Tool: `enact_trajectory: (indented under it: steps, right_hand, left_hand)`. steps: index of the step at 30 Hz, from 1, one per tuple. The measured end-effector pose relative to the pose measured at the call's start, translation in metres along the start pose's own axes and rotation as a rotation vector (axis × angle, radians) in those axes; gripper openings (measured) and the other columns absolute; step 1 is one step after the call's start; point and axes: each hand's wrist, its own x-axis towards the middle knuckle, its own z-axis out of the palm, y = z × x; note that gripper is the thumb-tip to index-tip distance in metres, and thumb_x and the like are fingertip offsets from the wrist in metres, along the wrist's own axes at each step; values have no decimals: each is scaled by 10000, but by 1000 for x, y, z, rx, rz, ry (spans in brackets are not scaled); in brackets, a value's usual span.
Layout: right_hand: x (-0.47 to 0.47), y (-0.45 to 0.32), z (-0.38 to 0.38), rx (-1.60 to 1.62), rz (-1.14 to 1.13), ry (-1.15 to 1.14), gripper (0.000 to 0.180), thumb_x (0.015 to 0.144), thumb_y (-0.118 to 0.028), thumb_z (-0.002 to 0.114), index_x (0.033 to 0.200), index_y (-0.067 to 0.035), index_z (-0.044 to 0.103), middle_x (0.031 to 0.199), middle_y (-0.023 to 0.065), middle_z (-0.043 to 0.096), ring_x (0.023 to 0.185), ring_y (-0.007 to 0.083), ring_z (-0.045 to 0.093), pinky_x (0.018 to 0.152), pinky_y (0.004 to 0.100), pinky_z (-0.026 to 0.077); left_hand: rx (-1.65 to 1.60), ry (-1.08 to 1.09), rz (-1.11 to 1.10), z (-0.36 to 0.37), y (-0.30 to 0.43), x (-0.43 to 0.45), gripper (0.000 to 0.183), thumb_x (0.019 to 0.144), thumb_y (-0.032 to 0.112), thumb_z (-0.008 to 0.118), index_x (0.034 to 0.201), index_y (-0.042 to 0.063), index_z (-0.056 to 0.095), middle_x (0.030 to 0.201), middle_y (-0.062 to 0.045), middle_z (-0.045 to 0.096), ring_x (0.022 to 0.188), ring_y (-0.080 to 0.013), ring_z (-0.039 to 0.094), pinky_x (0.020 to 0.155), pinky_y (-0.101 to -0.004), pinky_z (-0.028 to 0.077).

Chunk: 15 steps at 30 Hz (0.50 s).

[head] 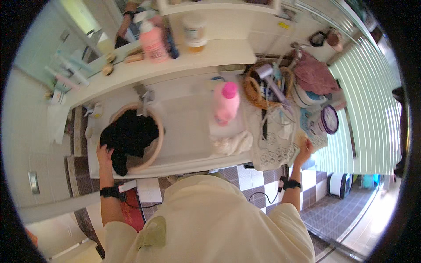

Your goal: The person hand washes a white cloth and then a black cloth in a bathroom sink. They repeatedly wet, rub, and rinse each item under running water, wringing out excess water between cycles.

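A heap of black cloth (131, 133) fills much of a pale pink basin (160, 139), and one end hangs over the front rim. My left hand (105, 156) grips the cloth's left edge beside the basin rim. Above the basin is a metal faucet (143, 98). Far to the right, my right hand (304, 151) is at the edge of a patterned lace cloth (274, 156), just below a tub with a purple-rimmed lid (324, 121). Blur hides whether its fingers hold anything.
On the white sink counter (184, 131) stand a pink bottle with a magenta cap (227, 102) and a crumpled cream cloth (233, 143). A wicker basket (251, 93) carries a hair dryer (273, 82). A shelf (213, 54) with a pink pump bottle (153, 42) overhangs the back.
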Motion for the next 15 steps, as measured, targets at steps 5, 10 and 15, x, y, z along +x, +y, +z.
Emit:
enact_trajectory:
  steps: [5, 10, 15]
  right_hand:
    - [-6, -93, 33, -103, -241, -119, 205, 878, -86, 581, 1075, -35, 606, 972, 115, 615, 883, 260, 586, 804, 330, 457]
    - [-49, -168, 37, 236, -343, -385, 179, 804, 83, 558, 939, -16, 621, 939, 106, 628, 789, 251, 607, 715, 309, 481]
    - [-116, -255, 63, 449, -373, -1044, 244, 720, 122, 575, 881, -48, 646, 943, 99, 646, 845, 241, 628, 728, 348, 509]
  left_hand:
    - [124, 93, -140, 0, -32, 3, 491, 939, 110, 466, 1413, 123, 339, 1322, -132, 458, 1029, -273, 524, 924, -465, 429]
    - [-94, -175, 33, 22, 40, -30, 441, 929, 158, 518, 1338, 22, 428, 1303, -122, 502, 1192, -261, 478, 996, -410, 380]
    - [-158, -176, 359, 57, 150, -65, 390, 917, 186, 539, 1268, 22, 492, 1280, -120, 529, 1170, -261, 503, 1004, -414, 380]
